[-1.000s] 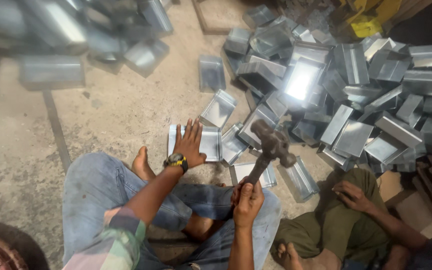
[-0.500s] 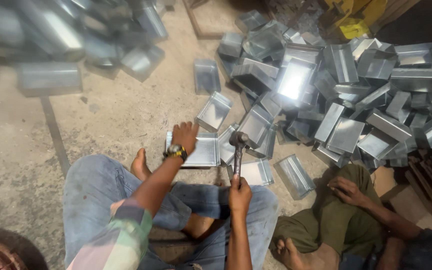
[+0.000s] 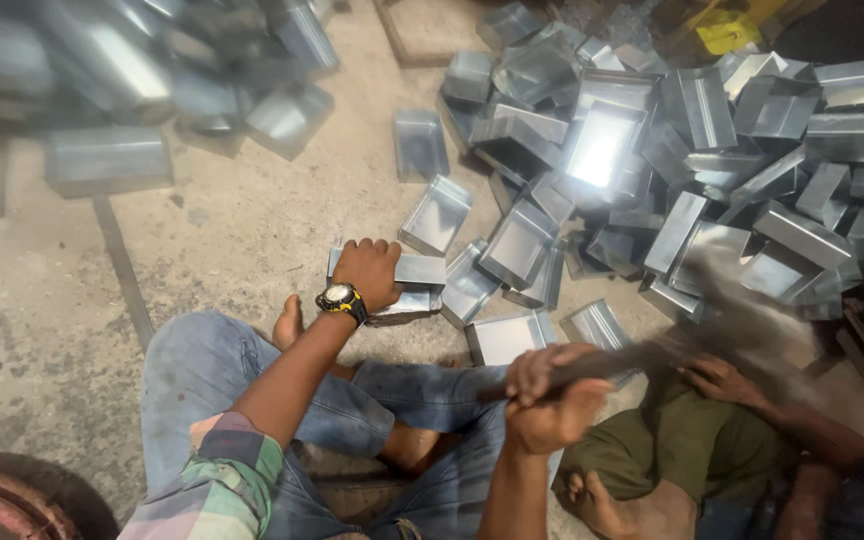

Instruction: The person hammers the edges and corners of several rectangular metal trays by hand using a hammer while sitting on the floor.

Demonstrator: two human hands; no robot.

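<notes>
While the left hand [image 3: 367, 272], fingers spread flat, pins a folded sheet-metal tray [image 3: 404, 288] to the concrete floor [image 3: 222, 230], the right hand [image 3: 550, 398] clenches a blurred hammer [image 3: 712, 330]. A mistimed blow could catch those fingers. A neighbour's hand [image 3: 717, 378] and heaped trays [image 3: 712, 150] crowd the right.

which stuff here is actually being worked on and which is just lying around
In use:
- left hand pressing a metal tray
- right hand gripping a hammer, blurred

Lying about:
- heap of trays
- blurred stack
- co-worker's hand
</notes>
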